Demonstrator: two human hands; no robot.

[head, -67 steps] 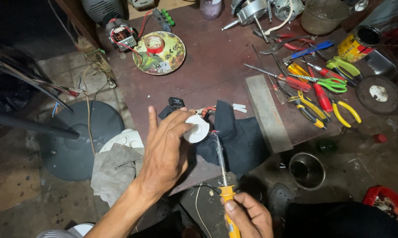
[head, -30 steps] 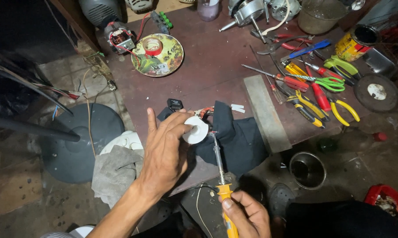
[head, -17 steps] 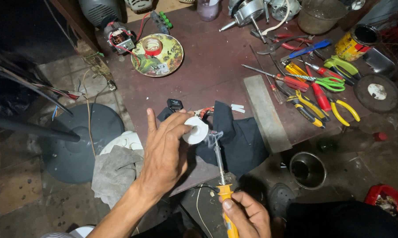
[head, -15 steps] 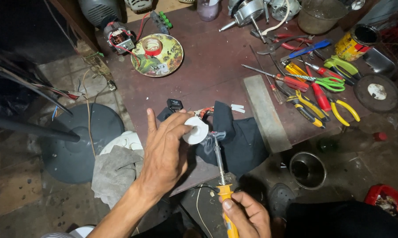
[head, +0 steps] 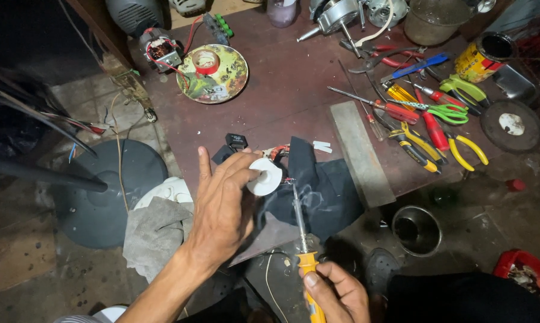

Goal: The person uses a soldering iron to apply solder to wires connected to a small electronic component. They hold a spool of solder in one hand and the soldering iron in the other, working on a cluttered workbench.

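Note:
My left hand point(head: 222, 209) grips a small white round part point(head: 265, 176) with short wires at its edge, held over a black cloth point(head: 318, 191) at the near edge of the brown worktable point(head: 294, 96). My right hand point(head: 335, 293) holds a soldering iron point(head: 300, 236) by its yellow handle. The iron's tip touches the wire ends beside the white part, and a thin wisp of smoke rises over the cloth.
Pliers, screwdrivers and green scissors point(head: 443, 113) lie at the table's right. A grey flat bar point(head: 361, 152) lies beside the cloth. A round plate with red tape point(head: 213, 72) and a small motor point(head: 160, 51) sit at the back left. A fan base point(head: 111, 191) and metal cup point(head: 416, 230) rest on the floor.
The iron's tip has stayed at the wires by the white part. Smoke has appeared there. Both hands have barely moved.

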